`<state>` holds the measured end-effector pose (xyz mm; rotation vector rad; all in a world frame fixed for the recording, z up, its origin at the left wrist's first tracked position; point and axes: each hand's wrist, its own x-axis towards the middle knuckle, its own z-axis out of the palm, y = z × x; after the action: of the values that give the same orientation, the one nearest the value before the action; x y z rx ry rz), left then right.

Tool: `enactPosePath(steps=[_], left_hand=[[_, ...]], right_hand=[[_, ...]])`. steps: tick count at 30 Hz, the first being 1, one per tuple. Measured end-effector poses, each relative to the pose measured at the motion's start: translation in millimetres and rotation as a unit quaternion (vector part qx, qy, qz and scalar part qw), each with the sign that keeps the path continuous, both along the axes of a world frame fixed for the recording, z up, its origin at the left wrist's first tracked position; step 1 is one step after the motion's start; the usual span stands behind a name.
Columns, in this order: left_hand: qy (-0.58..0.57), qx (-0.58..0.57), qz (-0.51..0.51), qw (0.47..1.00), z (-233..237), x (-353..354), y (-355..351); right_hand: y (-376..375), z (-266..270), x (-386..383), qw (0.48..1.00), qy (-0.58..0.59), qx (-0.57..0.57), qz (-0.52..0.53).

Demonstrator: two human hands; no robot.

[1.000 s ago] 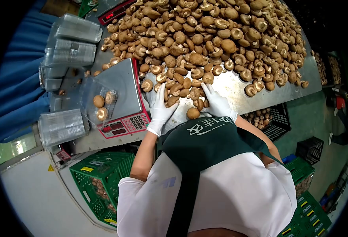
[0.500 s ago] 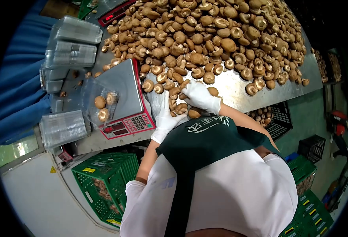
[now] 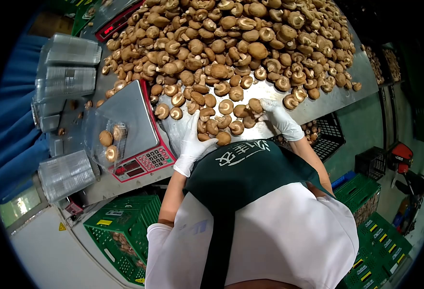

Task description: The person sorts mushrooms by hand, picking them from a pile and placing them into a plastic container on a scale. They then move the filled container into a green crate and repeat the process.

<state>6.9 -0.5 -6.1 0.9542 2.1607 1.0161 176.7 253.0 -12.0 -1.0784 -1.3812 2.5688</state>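
Note:
My left hand [image 3: 192,143], in a white glove, rests on the metal table with thumb and fingers spread. It borders a loose group of brown shiitake mushrooms [image 3: 212,126], the thumb close to the nearest cap [image 3: 223,138]. On the other side of this group, my gloved right hand [image 3: 282,120] has its fingertips and thumb closed on one shiitake mushroom [image 3: 255,105]. A large heap of shiitake mushrooms [image 3: 217,45] lies beyond both hands. To the left, a clear plastic tray [image 3: 96,144] with a few mushrooms sits on a red-edged scale [image 3: 130,115].
Stacked clear trays [image 3: 67,176] stand left of the scale, with more stacks [image 3: 70,82] behind. A second scale [image 3: 108,30] is at the far left. Green crates [image 3: 125,226] stand below the table, and a black crate [image 3: 331,137] is at its right edge.
My right hand has moved right, away from my left hand, and now has a mushroom at its fingertips. The mushrooms between the hands are more spread out. The whole view has shifted slightly.

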Motion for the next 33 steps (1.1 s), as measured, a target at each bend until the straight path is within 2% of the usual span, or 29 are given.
enactPosePath(steps=[2,3,5,6,7,9,10,11,13,14,16,17,19,20,25,27,28,29,31,33], left_hand=[[0.09,-0.023,-0.061,0.994,2,3,3],[0.09,-0.024,-0.062,0.994,3,3,3],[0.104,-0.074,-0.076,0.989,7,3,3],[0.104,-0.074,-0.076,0.989,7,3,2],[0.114,-0.085,-0.083,0.986,7,4,0],[0.122,-0.096,-0.091,0.984,6,5,-1],[0.124,-0.092,-0.093,0.984,5,6,0],[0.126,-0.087,-0.095,0.984,4,7,0],[0.12,-0.095,-0.096,0.984,10,7,7],[0.114,-0.104,-0.095,0.983,13,7,10],[0.096,-0.101,-0.082,0.987,13,9,15],[0.079,-0.099,-0.071,0.989,13,10,17],[0.09,-0.075,-0.057,0.991,4,14,18],[0.101,-0.049,-0.045,0.993,-1,15,19],[0.082,-0.041,-0.038,0.995,-1,16,18],[0.078,-0.044,-0.04,0.995,-1,14,18],[0.087,-0.039,-0.044,0.995,-2,14,16],[0.095,-0.034,-0.047,0.994,-4,14,14],[0.096,-0.034,-0.046,0.994,-5,14,13],[0.092,-0.034,-0.046,0.994,-5,15,13]], right_hand=[[1,-12,3,0.998,0.014,0.001,-0.053],[2,-14,5,0.998,0.014,0.0,-0.054],[5,-15,7,0.981,-0.066,0.185,-0.01],[4,-12,8,0.981,-0.065,0.184,-0.011],[1,-7,12,0.954,-0.101,0.282,0.024],[-4,2,18,0.864,-0.17,0.465,0.092],[-7,2,20,0.843,-0.114,0.516,0.102],[-11,5,22,0.828,-0.119,0.532,0.131],[-25,2,21,0.74,-0.054,0.669,0.048],[-29,4,22,0.739,-0.053,0.669,0.049],[-36,16,21,0.694,-0.084,0.713,0.058],[-39,15,24,0.694,-0.082,0.713,0.058],[-46,7,30,0.756,-0.177,0.605,0.178],[-49,1,31,0.744,-0.18,0.611,0.2],[-51,-18,27,0.726,-0.08,0.674,0.111],[-48,-16,25,0.871,-0.128,0.457,0.124],[-44,-14,27,0.924,-0.139,0.34,0.107],[-37,-8,33,0.944,-0.126,0.286,0.101],[-7,18,53,0.913,-0.129,0.31,0.233],[22,39,86,0.834,-0.181,0.381,0.355]])
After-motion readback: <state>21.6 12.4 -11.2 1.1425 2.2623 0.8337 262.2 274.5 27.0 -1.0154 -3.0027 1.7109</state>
